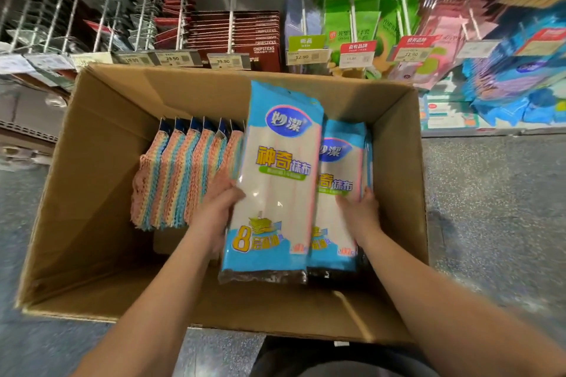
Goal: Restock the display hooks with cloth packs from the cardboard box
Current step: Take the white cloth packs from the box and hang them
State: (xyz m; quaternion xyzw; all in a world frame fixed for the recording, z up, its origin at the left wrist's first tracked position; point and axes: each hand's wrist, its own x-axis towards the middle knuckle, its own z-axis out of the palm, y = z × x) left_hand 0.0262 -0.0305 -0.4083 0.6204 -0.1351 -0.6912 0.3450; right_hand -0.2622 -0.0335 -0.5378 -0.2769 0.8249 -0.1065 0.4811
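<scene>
An open cardboard box (pixel 92 180) sits on the floor below me. My left hand (pixel 214 214) grips the left edge of a blue-and-white cloth pack (pixel 275 180), lifted and tilted above the box. My right hand (pixel 361 214) rests on a stack of the same blue-and-white packs (pixel 340 168) standing against the box's right wall, fingers curled over their right edge. To the left inside the box stands a row of striped pink, blue and yellow cloth packs (pixel 180 180).
Display hooks (pixel 232 9) with price tags (pixel 223 61) run along the shelf beyond the box, carrying chopstick boxes (pixel 257 40), green packs (pixel 352 15), pink packs and blue packs (pixel 520 70) at the right. Speckled floor surrounds the box.
</scene>
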